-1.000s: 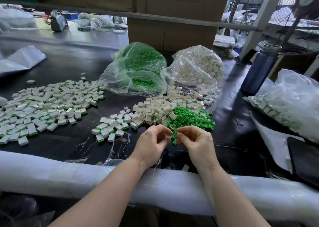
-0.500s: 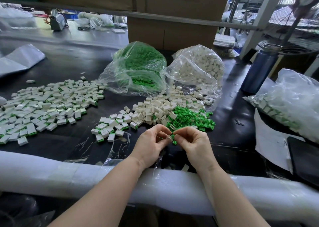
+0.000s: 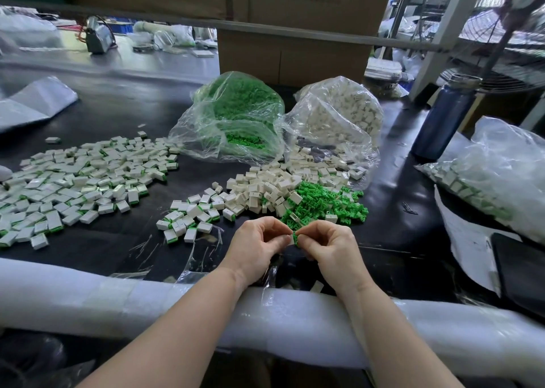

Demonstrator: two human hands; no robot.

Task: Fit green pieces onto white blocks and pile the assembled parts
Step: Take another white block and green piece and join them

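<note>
Between fingertips: white block [image 3: 291,238], pinched by left hand [image 3: 256,244]; green piece [image 3: 295,236], pinched by right hand [image 3: 328,247]. Light, stiff plastic, likely slippery; grip side faces.

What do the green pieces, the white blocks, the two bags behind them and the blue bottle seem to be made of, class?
Green pieces: likely moulded plastic, one even bright colour, thin ribs.
White blocks: probably plastic too, matt off-white, sharp identical edges.
Bags: thin clear plastic film, crinkled, with glare, contents showing through.
Bottle: apparently metal, dark blue coat with a soft sheen and a bare silvery rim.
</note>
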